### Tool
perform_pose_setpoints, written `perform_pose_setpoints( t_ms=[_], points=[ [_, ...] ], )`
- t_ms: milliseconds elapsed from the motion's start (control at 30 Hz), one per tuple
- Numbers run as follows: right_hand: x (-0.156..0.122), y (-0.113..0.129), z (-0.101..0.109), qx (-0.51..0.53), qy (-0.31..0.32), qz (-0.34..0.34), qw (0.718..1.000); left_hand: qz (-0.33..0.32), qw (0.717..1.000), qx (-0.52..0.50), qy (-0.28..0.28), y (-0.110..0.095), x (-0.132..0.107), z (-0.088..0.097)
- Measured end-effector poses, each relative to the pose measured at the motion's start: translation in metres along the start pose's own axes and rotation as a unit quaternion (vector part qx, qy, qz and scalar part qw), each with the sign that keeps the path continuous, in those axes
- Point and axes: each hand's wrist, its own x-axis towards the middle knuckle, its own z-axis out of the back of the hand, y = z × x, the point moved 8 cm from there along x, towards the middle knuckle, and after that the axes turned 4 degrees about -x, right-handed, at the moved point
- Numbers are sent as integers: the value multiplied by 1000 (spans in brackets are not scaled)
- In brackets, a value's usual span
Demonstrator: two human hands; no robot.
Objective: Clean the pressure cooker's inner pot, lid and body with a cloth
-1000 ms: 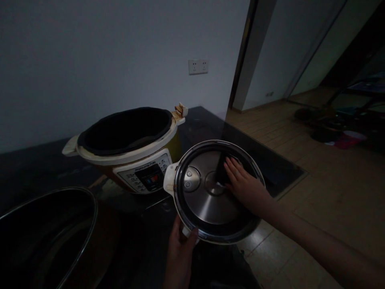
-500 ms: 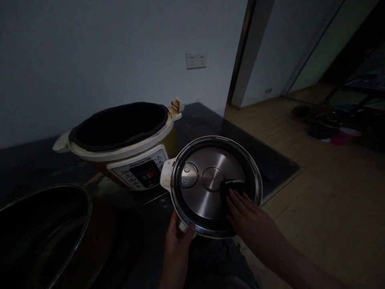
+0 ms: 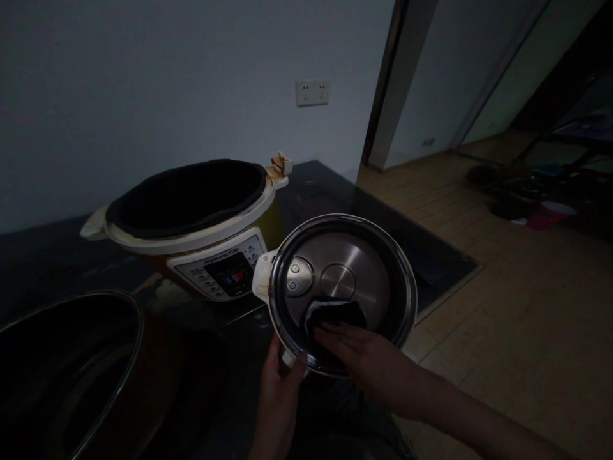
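Head view: the cooker [image 3: 191, 246] stood beyond the tilted lid [image 3: 366, 268], likely stiff, slick and weighty. The left hand [image 3: 280, 391] gripped its lower edge; the right hand [image 3: 366, 356] held a soft-looking cloth [image 3: 342, 312] against its inner face. The pale side tab [image 3: 261, 278] likely gave better purchase.

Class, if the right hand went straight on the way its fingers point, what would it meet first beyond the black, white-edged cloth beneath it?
Probably the shiny rim of the round steel lid, near its white plastic handle, though depth is unclear here.
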Motion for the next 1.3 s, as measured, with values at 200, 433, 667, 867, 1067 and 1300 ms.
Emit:
perform_pose_setpoints(
  t_ms=[200,433,667,867,1067,1300],
  points=[
    [26,-1,10,-29,-18,67,997,-8,1000,5,-1,4,2,5],
    [46,-5,17,-132,-65,68,987,-3,1000,8,-16,4,2,6],
    [30,-6,4,-121,-70,63,988,7,1000,-8,-14,6,4,6],
    [-1,-11,-2,-49,-18,7,999,2,1000,-6,-12,3,1,4],
    [-27,-19,-1,-90,-4,-34,995,1,1000,-1,-10,-1,-1,1],
    [-42,-44,6,-229,-97,-119,961,4,1000,5,-6,-1,-1,0]
  ],
)
